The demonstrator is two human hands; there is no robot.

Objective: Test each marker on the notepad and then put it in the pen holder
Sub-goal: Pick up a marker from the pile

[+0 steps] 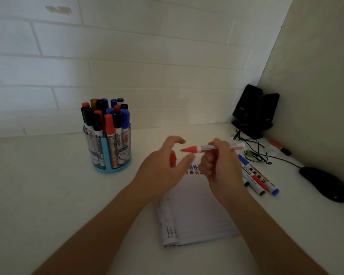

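My right hand (pixel 218 161) grips a red marker (pixel 209 148) by its white barrel and holds it level above the notepad (pixel 197 211), red tip pointing left. My left hand (pixel 163 167) is just left of that tip, index finger and thumb spread apart, and a red cap (pixel 173 159) shows inside its palm. The notepad lies on the white desk under both hands, with coloured scribbles (pixel 194 170) near its top edge. The blue pen holder (pixel 109 147) stands at the left, packed with several red, black and blue capped markers.
Several loose markers (pixel 254 175) lie to the right of the notepad. An orange marker (pixel 278 146) lies by the right wall. Black speakers (pixel 254 110), cables (pixel 256 153) and a black mouse (pixel 324 183) fill the right corner. A tiled wall rises behind the desk.
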